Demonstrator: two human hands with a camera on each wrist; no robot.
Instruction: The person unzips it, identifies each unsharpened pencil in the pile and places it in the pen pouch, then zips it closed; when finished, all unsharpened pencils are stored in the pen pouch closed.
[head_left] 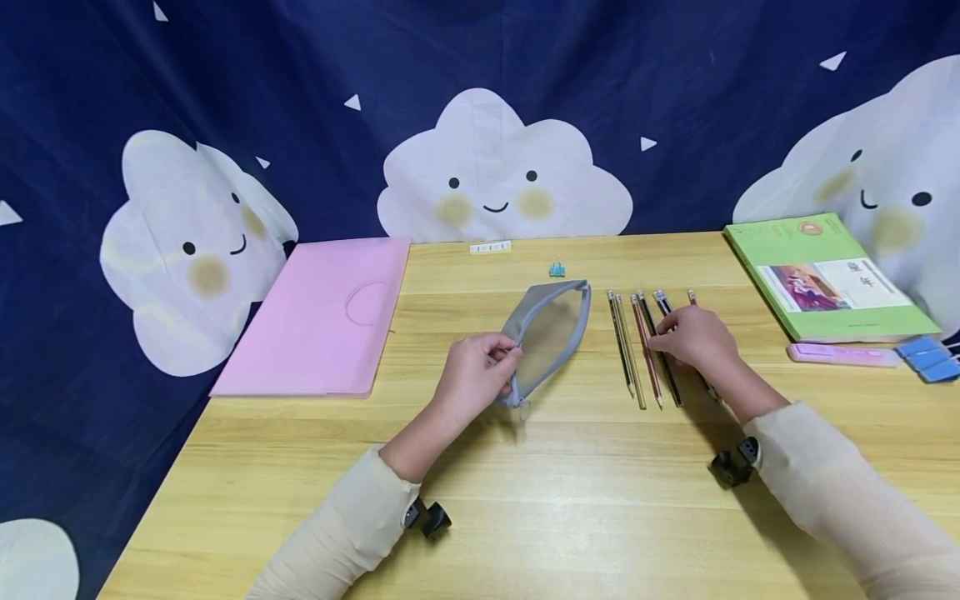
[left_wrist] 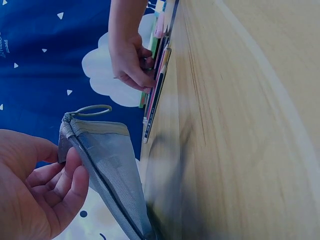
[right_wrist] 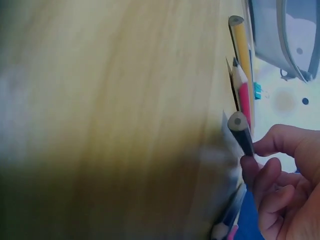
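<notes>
A grey mesh zip pouch point(head_left: 534, 302) stands tilted with its mouth gaping near the table's middle. My left hand point(head_left: 474, 375) grips its near end between thumb and fingers, beside the zip; a small loop point(left_wrist: 92, 108) shows at that end. To the right of the pouch, several pencils lie roughly side by side, among them a gold one point(head_left: 632, 357) and a red one point(head_left: 649, 354). My right hand point(head_left: 697, 340) pinches a black pencil point(right_wrist: 242, 134) between thumb and fingertips, low over the table. Under that hand, more pencils point(head_left: 708, 387) are partly hidden.
A pink folder point(head_left: 315, 317) lies at the left. Behind the pouch are a teal binder clip point(head_left: 557, 270) and a small white strip point(head_left: 491, 247). On the right are a green book point(head_left: 832, 279), a pink pen-like case point(head_left: 843, 355) and blue clips point(head_left: 928, 360).
</notes>
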